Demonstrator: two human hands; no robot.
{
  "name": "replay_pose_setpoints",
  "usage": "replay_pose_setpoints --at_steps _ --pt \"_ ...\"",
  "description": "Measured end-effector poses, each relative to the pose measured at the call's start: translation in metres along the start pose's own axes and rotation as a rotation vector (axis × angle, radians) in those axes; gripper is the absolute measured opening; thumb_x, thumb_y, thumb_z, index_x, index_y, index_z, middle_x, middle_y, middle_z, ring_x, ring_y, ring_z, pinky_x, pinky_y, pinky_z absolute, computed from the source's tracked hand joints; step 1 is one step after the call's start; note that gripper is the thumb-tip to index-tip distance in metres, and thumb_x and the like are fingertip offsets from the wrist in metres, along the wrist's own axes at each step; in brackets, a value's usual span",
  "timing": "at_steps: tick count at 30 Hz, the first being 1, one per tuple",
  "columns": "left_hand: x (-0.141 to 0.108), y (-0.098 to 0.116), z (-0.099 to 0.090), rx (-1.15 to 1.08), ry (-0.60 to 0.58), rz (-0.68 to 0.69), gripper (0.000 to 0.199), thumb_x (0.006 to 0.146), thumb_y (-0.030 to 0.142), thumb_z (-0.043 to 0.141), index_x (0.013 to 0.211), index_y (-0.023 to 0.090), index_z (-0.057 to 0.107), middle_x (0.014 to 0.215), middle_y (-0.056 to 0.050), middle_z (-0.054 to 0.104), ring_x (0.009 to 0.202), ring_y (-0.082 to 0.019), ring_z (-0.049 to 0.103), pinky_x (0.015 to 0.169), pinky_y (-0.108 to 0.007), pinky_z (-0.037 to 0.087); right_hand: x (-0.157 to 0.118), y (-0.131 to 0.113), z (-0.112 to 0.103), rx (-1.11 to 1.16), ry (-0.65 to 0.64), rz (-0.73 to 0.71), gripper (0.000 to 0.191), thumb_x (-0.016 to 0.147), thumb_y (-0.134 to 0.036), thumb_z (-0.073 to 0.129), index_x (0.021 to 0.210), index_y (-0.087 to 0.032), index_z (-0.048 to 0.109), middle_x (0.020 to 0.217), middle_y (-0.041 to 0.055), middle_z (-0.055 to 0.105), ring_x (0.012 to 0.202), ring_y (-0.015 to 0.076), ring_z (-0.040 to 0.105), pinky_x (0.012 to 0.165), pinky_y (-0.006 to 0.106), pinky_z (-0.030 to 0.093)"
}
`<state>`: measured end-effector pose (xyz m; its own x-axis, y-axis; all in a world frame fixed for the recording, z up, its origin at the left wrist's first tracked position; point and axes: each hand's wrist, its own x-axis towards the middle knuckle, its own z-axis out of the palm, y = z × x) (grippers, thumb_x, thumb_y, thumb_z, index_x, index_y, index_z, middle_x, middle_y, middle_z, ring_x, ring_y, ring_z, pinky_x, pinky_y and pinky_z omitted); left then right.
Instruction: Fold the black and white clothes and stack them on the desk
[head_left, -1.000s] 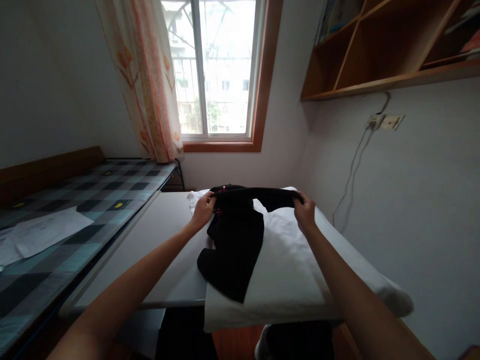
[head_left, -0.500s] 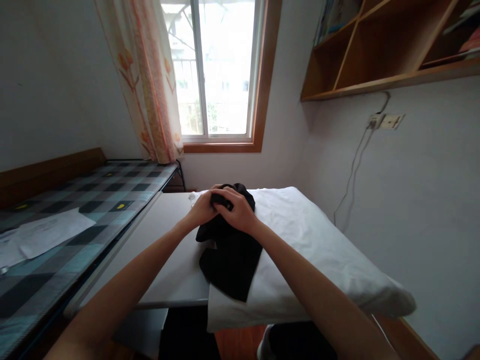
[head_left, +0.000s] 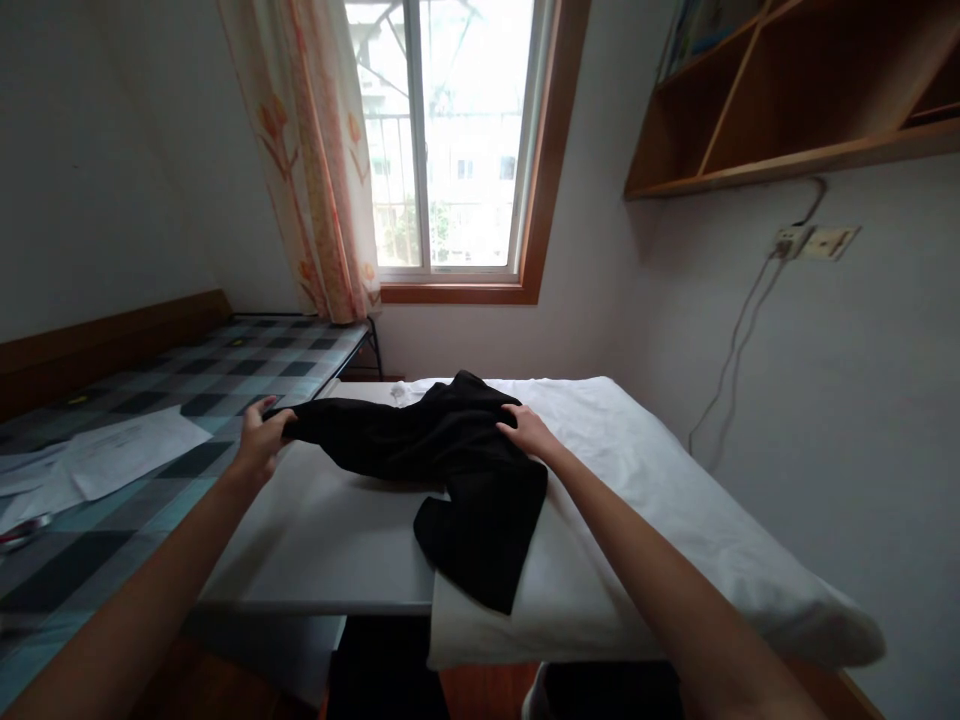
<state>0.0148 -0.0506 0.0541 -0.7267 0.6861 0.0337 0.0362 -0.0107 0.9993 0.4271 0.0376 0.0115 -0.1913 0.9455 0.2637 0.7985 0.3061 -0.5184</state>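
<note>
A black garment point(head_left: 450, 440) lies across the middle of the table, rumpled, with a wide flap hanging toward the front edge. Its exact kind I cannot tell. My left hand point(head_left: 262, 438) pinches the end of a long narrow part, pulled out to the left and held off the tabletop. At the garment's right edge, my right hand point(head_left: 526, 430) has its fingers and thumb closed on the cloth. Beneath the garment are a white cloth point(head_left: 622, 500) on the right and the bare pale tabletop point(head_left: 337, 550) on the left.
To the left stands a bed with a checked mattress point(head_left: 112, 510), and papers point(head_left: 127, 455) lie on it. A curtain point(head_left: 315, 160) hangs beside the window point(head_left: 465, 150). Wooden shelves point(head_left: 795, 90) and a socket point(head_left: 817, 242) with cables are on the right wall.
My hands were together over the bunched garment; now they are apart. My left hand has drawn a long part out to the left, and my right hand has shifted to the right edge.
</note>
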Motion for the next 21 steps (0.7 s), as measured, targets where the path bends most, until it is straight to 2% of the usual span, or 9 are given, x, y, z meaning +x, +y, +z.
replay_pose_setpoints --at_steps 2,3,4,6,9,13,15,18,21 --pt "0.012 -0.006 -0.003 0.177 0.159 0.205 0.062 0.062 0.013 0.069 0.121 0.021 0.051 0.108 -0.005 0.058 0.101 -0.021 0.060 0.088 -0.039 0.052 0.001 0.005 0.011 -0.002 -0.081 0.037 0.036 0.085 -0.027 0.060 0.119 -0.014 0.063 0.118 0.0132 0.066 0.109 0.0232 0.061 0.095 0.032 0.044" --pt "0.014 -0.008 -0.001 0.263 0.135 0.319 0.059 0.062 0.016 0.070 0.119 0.020 0.053 0.113 -0.007 0.057 0.109 -0.024 0.057 0.094 -0.041 0.049 0.001 0.004 0.015 -0.005 -0.107 0.037 0.031 0.087 -0.026 0.058 0.115 -0.015 0.065 0.114 0.0120 0.068 0.105 0.0227 0.063 0.091 0.031 0.046" --pt "0.013 -0.010 0.004 0.341 0.050 0.413 0.053 0.064 0.020 0.069 0.115 0.019 0.057 0.116 -0.008 0.057 0.114 -0.026 0.055 0.098 -0.042 0.047 0.001 0.003 0.019 -0.011 -0.123 0.029 0.027 0.087 -0.024 0.056 0.110 -0.015 0.067 0.110 0.0111 0.069 0.101 0.0223 0.064 0.088 0.031 0.047" --pt "0.007 -0.012 0.021 0.459 -0.227 0.527 0.039 0.068 0.029 0.065 0.105 0.019 0.064 0.116 -0.009 0.061 0.116 -0.029 0.055 0.097 -0.043 0.047 0.001 -0.002 0.021 -0.035 -0.139 0.008 0.021 0.088 -0.022 0.053 0.101 -0.016 0.069 0.102 0.0102 0.071 0.093 0.0218 0.066 0.082 0.030 0.047" --pt "-0.011 -0.014 0.061 0.533 -0.542 0.606 0.038 0.070 0.041 0.064 0.100 0.019 0.068 0.112 -0.010 0.066 0.111 -0.029 0.059 0.094 -0.042 0.048 -0.005 -0.013 0.017 -0.024 -0.142 -0.033 0.017 0.087 -0.020 0.054 0.093 -0.017 0.070 0.094 0.0087 0.072 0.085 0.0197 0.066 0.076 0.027 0.046" --pt "-0.029 -0.016 0.120 0.541 -0.647 0.698 0.043 0.069 0.048 0.067 0.101 0.019 0.068 0.109 -0.011 0.068 0.115 -0.029 0.057 0.103 -0.044 0.041 -0.023 -0.030 0.005 0.151 -0.149 -0.178 0.016 0.087 -0.020 0.056 0.094 -0.017 0.070 0.089 0.0057 0.073 0.078 0.0165 0.066 0.072 0.025 0.047" --pt "-0.031 -0.017 0.144 0.578 -0.676 0.687 0.042 0.068 0.048 0.070 0.099 0.020 0.068 0.103 -0.010 0.069 0.109 -0.029 0.060 0.100 -0.044 0.042 -0.030 -0.037 -0.001 0.216 -0.146 -0.255 0.018 0.088 -0.023 0.055 0.095 -0.018 0.070 0.088 0.0049 0.073 0.077 0.0163 0.066 0.071 0.026 0.048" --pt "-0.031 -0.017 0.166 0.616 -0.748 0.668 0.038 0.067 0.047 0.071 0.092 0.019 0.068 0.090 -0.008 0.070 0.090 -0.026 0.065 0.087 -0.041 0.048 -0.031 -0.037 -0.006 0.225 -0.087 -0.254 0.024 0.090 -0.027 0.051 0.105 -0.020 0.069 0.079 0.0023 0.071 0.070 0.0154 0.065 0.069 0.027 0.048" --pt "-0.035 -0.015 0.171 0.544 -0.817 0.743 0.032 0.070 0.045 0.069 0.086 0.018 0.067 0.086 -0.007 0.069 0.081 -0.022 0.064 0.082 -0.038 0.049 -0.019 -0.023 -0.005 0.150 0.007 -0.069 0.036 0.090 -0.026 0.049 0.124 -0.022 0.062 0.067 -0.0003 0.067 0.063 0.0163 0.063 0.068 0.029 0.049"
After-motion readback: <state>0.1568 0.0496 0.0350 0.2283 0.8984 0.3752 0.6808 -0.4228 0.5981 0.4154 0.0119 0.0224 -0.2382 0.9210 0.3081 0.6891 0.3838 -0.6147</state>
